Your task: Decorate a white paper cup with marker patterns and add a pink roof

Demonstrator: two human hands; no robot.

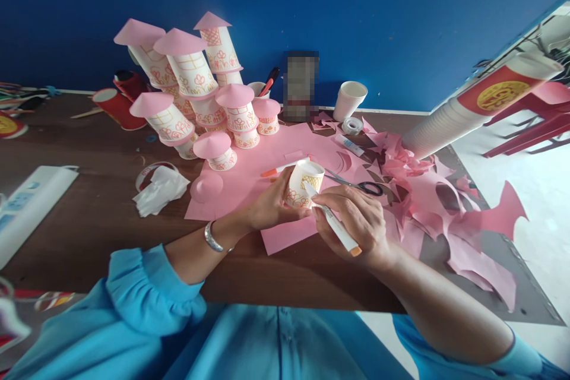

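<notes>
My left hand (271,200) grips a small white paper cup (297,189) decorated with flower drawings and a yellow lattice patch. In my right hand (356,219) is a white marker pen (338,230) with an orange end, its tip side close to the cup's wall. Scissors (367,187) with dark handles lie just behind my right hand. Another marker (280,168), with an orange-red end, rests on the pink paper (285,243) beyond the cup. A pink paper cone (206,187) lies to the left of my left hand.
Several decorated cup towers (191,74) with pink cone roofs stand at the back left. Pink paper scraps (445,208) cover the right side, beside a tall leaning cup stack (472,107). A white cup (350,100) and tape roll (352,125) sit near the blue wall; crumpled tissue (160,190) lies left.
</notes>
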